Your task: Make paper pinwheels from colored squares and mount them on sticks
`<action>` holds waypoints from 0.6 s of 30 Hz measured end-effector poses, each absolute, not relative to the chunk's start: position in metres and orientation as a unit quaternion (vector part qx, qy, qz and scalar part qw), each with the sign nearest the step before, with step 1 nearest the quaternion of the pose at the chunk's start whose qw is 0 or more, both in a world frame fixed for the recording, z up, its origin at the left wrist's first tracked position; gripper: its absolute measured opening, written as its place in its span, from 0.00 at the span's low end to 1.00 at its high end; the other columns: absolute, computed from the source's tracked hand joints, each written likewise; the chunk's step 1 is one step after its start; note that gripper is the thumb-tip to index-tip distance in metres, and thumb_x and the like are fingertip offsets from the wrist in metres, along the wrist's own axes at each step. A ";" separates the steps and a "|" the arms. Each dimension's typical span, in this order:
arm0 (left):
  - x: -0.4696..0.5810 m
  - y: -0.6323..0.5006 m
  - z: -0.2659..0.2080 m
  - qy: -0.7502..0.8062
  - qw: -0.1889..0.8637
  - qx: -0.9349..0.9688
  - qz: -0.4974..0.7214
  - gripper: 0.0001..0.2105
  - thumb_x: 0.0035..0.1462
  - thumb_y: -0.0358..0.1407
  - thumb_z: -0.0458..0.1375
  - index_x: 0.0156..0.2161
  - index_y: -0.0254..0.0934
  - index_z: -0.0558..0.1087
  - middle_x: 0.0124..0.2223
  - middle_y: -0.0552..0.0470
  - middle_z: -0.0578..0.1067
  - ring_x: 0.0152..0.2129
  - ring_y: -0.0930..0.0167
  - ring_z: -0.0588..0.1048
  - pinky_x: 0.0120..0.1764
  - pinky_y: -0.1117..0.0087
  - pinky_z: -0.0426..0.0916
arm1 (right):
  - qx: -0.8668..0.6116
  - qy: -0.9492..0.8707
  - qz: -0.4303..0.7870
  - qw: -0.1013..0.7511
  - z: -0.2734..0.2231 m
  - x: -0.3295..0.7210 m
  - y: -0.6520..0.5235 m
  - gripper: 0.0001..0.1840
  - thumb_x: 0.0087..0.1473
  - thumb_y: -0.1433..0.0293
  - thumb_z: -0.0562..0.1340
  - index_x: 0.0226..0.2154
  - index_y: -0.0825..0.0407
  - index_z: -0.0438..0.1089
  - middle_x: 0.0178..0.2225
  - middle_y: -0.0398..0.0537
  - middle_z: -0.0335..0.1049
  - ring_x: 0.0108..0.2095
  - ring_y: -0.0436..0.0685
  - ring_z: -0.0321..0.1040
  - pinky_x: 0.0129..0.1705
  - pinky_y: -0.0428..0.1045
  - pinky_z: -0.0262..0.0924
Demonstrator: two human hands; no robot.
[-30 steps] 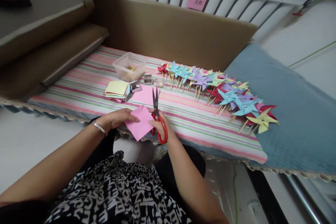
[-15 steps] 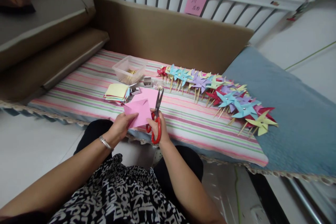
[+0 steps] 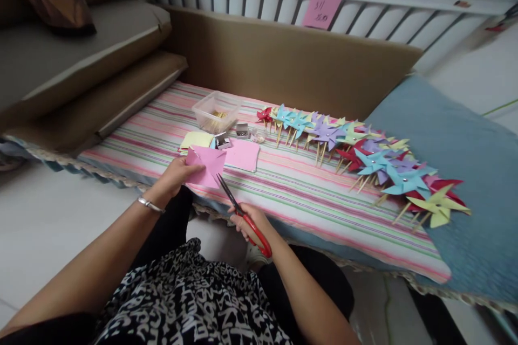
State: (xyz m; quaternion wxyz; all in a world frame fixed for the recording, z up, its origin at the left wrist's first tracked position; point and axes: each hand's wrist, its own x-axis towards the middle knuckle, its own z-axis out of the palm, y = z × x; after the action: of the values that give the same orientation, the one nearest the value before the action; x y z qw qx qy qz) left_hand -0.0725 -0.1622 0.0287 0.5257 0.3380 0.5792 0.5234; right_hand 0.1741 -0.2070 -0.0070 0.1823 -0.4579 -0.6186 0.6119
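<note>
Between the thumb and fingers of my left hand [image 3: 180, 172] is a square of pink paper [image 3: 207, 164], held over the front edge of the striped cloth. A cut line shows near its upper left corner. My right hand [image 3: 249, 221] grips red-handled scissors [image 3: 234, 199], whose dark blades point up and left. The blade tips meet the lower right corner of the paper. Just behind it lie a stack of pink sheets [image 3: 245, 155] and a pile of yellow and other coloured sheets [image 3: 196, 140], partly covered by the held paper.
Two small open boxes [image 3: 243, 130] and a clear tub of sticks [image 3: 214, 113] stand behind the paper. Paper pinwheels on sticks [image 3: 374, 160] form a long row to the right. A brown board [image 3: 283, 59] stands along the back, and cushions [image 3: 101, 59] are at the left.
The scissors have swung from upright to pointing left, their tips now at the paper's corner. My left hand has turned the paper, and the view has shifted left.
</note>
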 end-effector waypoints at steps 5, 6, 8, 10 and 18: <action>-0.063 -0.164 0.037 0.564 0.550 0.321 0.526 0.15 0.33 0.33 0.69 0.31 0.30 0.76 0.28 0.48 0.79 0.23 0.69 0.76 0.32 0.71 0.70 | -0.457 -0.621 0.613 0.175 0.006 0.173 -0.207 0.15 0.51 0.60 0.59 0.39 0.51 0.67 0.18 0.35 0.59 0.13 0.43 0.51 0.13 0.39 0.49; -0.062 -0.164 0.039 0.561 0.552 0.321 0.527 0.15 0.33 0.33 0.69 0.31 0.31 0.76 0.28 0.48 0.79 0.23 0.69 0.76 0.31 0.71 0.70 | -0.457 -0.621 0.612 0.175 0.008 0.173 -0.207 0.15 0.51 0.60 0.59 0.39 0.51 0.67 0.17 0.35 0.59 0.12 0.43 0.51 0.13 0.40 0.49; -0.062 -0.165 0.041 0.559 0.553 0.320 0.529 0.15 0.34 0.33 0.69 0.31 0.31 0.76 0.28 0.48 0.79 0.23 0.69 0.76 0.31 0.71 0.71 | -0.459 -0.619 0.613 0.176 0.012 0.173 -0.207 0.14 0.50 0.60 0.59 0.37 0.51 0.67 0.17 0.35 0.59 0.12 0.44 0.51 0.13 0.40 0.48; -0.063 -0.166 0.043 0.560 0.553 0.316 0.530 0.15 0.33 0.33 0.69 0.31 0.30 0.76 0.28 0.47 0.79 0.23 0.69 0.76 0.31 0.70 0.71 | -0.461 -0.617 0.613 0.177 0.016 0.172 -0.208 0.13 0.50 0.61 0.60 0.36 0.52 0.67 0.16 0.36 0.59 0.12 0.44 0.51 0.13 0.41 0.47; -0.067 -0.165 0.039 0.557 0.557 0.319 0.527 0.15 0.33 0.32 0.69 0.31 0.31 0.77 0.29 0.48 0.80 0.23 0.69 0.77 0.31 0.71 0.72 | -0.473 -0.614 0.608 0.173 0.018 0.170 -0.211 0.10 0.49 0.64 0.59 0.34 0.52 0.67 0.15 0.35 0.58 0.13 0.44 0.51 0.15 0.41 0.46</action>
State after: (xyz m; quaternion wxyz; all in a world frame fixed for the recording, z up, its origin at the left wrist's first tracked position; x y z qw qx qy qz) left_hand -0.0675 -0.1647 0.0390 0.5571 0.3189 0.5566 0.5274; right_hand 0.1702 -0.2107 0.0184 0.1728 -0.4735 -0.6137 0.6077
